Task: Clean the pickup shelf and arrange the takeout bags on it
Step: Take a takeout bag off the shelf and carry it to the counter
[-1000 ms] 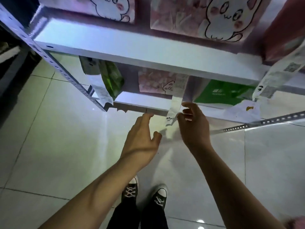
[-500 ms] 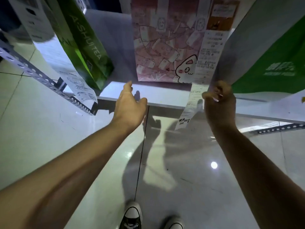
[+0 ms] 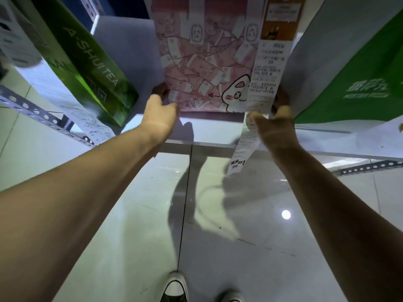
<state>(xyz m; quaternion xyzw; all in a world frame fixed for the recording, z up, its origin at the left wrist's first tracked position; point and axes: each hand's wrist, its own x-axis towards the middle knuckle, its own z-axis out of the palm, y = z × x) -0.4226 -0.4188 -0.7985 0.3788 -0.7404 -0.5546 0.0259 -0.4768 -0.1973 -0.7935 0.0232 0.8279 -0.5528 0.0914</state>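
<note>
Gripping the pink cartoon takeout bag [image 3: 202, 68] at its lower corners, I have my left hand [image 3: 160, 115] curled round the left edge and my right hand [image 3: 278, 123] round the right one, fingers tucked behind the bag. It stands on the white shelf [image 3: 209, 132] between a green tea bag [image 3: 87, 62] and a green-and-white pizza bag [image 3: 353, 83]. A long receipt [image 3: 265, 83] hangs down its front, past my right thumb, over the shelf edge above the tiled floor [image 3: 218, 247].
</note>
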